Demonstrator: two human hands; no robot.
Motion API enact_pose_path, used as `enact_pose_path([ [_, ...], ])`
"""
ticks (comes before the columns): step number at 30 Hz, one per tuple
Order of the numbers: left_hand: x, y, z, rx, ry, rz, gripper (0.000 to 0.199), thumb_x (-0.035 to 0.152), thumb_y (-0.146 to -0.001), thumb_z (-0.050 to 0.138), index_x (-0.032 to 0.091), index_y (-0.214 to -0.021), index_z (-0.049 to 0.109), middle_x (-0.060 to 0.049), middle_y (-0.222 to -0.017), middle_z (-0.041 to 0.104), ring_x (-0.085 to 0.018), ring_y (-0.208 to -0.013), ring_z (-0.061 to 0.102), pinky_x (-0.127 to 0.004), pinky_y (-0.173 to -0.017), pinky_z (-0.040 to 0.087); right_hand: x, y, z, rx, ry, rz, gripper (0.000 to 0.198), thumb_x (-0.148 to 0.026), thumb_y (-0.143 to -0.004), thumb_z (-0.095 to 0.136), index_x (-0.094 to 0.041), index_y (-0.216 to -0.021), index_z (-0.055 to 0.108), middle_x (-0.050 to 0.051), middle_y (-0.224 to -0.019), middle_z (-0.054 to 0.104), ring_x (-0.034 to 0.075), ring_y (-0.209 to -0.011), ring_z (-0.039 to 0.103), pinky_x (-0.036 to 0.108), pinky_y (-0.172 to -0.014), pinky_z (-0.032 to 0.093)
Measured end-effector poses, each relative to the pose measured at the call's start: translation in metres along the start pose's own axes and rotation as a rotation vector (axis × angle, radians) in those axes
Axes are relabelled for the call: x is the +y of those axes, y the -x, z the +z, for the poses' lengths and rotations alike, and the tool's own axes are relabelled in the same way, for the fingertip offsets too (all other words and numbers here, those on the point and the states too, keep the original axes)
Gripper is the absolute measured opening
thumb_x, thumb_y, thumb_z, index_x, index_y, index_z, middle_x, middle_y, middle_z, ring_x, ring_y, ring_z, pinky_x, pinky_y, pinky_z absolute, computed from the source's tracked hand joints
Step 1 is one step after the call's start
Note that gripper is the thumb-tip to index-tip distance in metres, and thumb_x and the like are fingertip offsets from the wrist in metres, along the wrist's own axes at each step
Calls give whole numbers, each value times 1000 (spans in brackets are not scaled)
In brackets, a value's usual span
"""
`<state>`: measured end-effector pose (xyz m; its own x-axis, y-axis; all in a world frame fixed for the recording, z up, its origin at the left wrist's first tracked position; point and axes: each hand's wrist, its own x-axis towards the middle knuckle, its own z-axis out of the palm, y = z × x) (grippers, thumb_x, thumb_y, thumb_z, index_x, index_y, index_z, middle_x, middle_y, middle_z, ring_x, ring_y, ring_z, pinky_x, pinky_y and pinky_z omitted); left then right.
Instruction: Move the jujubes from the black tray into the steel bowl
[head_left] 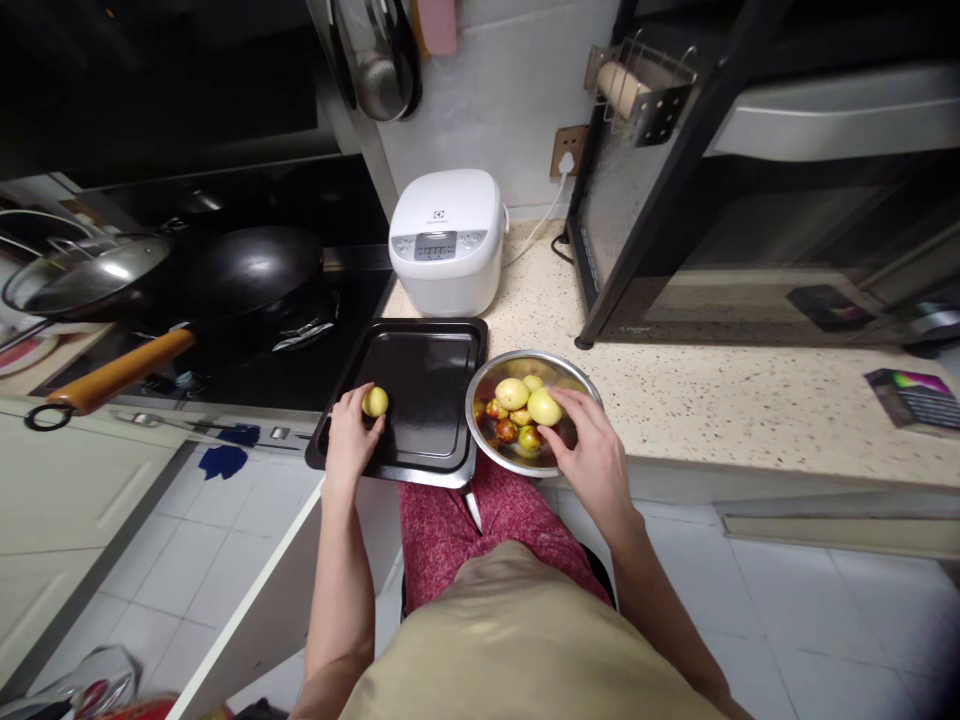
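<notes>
My left hand (352, 435) is closed round a small yellow-green jujube (375, 402), over the left side of a black baking tray (442, 452). The rest of the tray's flat surface is bare. Beside the tray, to its right, stands a round stainless steel bowl (480, 440). Several jujubes (507, 431) lie in it, some plain yellow-green, others with red-brown patches. At the bowl's right side, my right hand (596, 445) reaches over the rim, its thumb and fingers gripping a larger yellow-green jujube (544, 407). Part of the bowl's inside is hidden by that hand.
A white rice cooker (446, 240) stands behind the tray. On the left, a wok (251, 265) with a wooden handle (127, 370) sits on the stove. A large oven (787, 240) fills the right, with a small dark box (915, 400) at the counter's edge.
</notes>
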<state>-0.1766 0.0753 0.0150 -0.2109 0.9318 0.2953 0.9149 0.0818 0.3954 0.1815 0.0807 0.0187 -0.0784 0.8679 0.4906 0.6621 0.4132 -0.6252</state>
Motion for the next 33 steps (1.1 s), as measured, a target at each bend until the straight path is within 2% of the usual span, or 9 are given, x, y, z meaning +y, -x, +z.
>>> enact_pose_path([
  [3,-2,-1,-4,-51,94,33,55,17,-83,64,22,-137,57,-12,-133,63,-25,-99,67,-41,-88,58,0,0,0,9,-4,-3,38,-25,-95,63,-26,-133,63,11,-130,68,33,-120,66,53,-104,54],
  [6,2,-2,-5,-46,124,53,50,22,-87,66,21,-136,58,-11,-128,64,-21,-90,67,-36,-82,59,-1,0,0,10,-6,0,36,-26,-95,64,-24,-131,64,12,-130,69,33,-119,66,52,-104,54],
  [10,11,-3,-4,-9,148,-16,42,31,-86,71,19,-126,64,-10,-120,63,-17,-75,64,-33,-75,59,-1,0,0,8,4,0,35,-26,-96,64,-24,-130,64,11,-130,68,32,-118,66,50,-103,55],
  [17,24,-3,-1,59,115,-89,35,26,-79,73,20,-113,66,-8,-118,62,-14,-68,65,-31,-72,58,1,-6,1,-62,95,-23,43,-25,-94,63,-24,-137,60,12,-134,66,33,-118,66,49,-95,57],
  [22,35,-1,-4,99,218,-34,33,28,-79,72,19,-110,65,-5,-110,62,-12,-67,63,-29,-70,60,2,-13,1,-95,109,-44,40,-21,-93,58,-23,-133,63,11,-127,69,32,-112,67,47,-90,58],
  [27,79,13,-18,134,385,124,35,27,-82,72,20,-115,65,-6,-115,62,-14,-81,65,-25,-68,62,-1,-14,-1,-106,129,-41,43,-15,-90,54,-23,-132,63,10,-128,68,31,-118,63,47,-94,57],
  [31,126,30,-19,20,531,281,36,20,-83,72,21,-119,65,-5,-116,62,-13,-83,63,-22,-70,62,-2,-14,-2,-114,113,-48,45,-14,-91,52,-24,-134,62,10,-131,68,32,-121,62,48,-99,55],
  [33,144,35,-13,-74,592,334,37,18,-84,72,21,-120,64,-7,-118,62,-15,-93,66,-23,-73,62,-1,-13,-1,-121,96,-51,45,-15,-92,52,-24,-135,62,10,-132,68,32,-121,62,49,-101,54],
])
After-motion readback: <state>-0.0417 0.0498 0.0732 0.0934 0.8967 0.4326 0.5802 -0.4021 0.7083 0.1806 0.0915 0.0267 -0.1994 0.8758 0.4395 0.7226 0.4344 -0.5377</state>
